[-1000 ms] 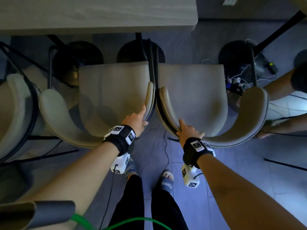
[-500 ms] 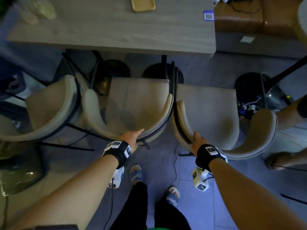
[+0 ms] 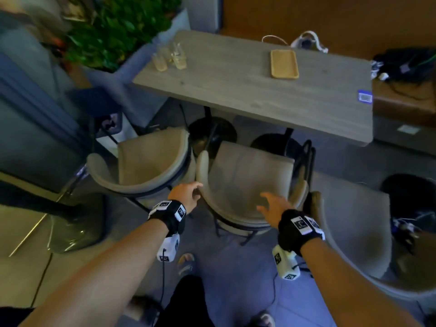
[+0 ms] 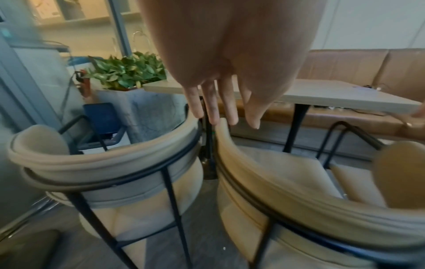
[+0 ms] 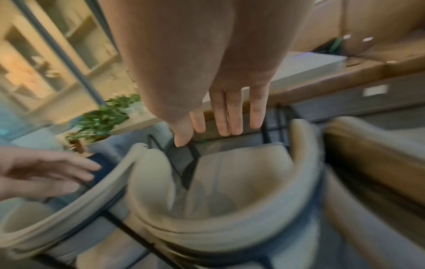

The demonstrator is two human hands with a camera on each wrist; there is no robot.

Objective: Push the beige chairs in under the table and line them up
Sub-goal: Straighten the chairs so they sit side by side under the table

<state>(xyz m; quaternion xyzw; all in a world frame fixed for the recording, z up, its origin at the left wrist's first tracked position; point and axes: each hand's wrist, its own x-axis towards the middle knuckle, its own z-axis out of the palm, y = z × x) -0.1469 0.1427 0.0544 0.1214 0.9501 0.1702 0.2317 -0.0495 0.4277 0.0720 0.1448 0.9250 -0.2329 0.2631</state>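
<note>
Three beige chairs with black frames stand in a row before the grey wooden table (image 3: 236, 90): a left chair (image 3: 146, 161), a middle chair (image 3: 247, 180) and a right chair (image 3: 354, 232). All three seats stand out in front of the table's edge. My left hand (image 3: 191, 192) is open by the left end of the middle chair's curved back. In the left wrist view its fingers (image 4: 214, 112) are straight above the gap between the left chair (image 4: 103, 163) and the middle chair (image 4: 287, 191). My right hand (image 3: 269, 204) is open, fingers spread, over the middle chair's back (image 5: 218, 236). Neither hand grips anything.
On the table lie a wooden tray (image 3: 284, 64) and several glasses (image 3: 169, 59). A planter with green leaves (image 3: 113, 27) stands at the back left, a brown bench (image 3: 401, 107) with a black bag (image 3: 405, 64) at the right. Black round table bases (image 3: 212, 133) sit under the table. Cables trail by my feet (image 3: 186, 263).
My right hand has let go of the right chair's back and moved left over the middle chair. My left hand has shifted to that chair's left end. The view has swung up and left.
</note>
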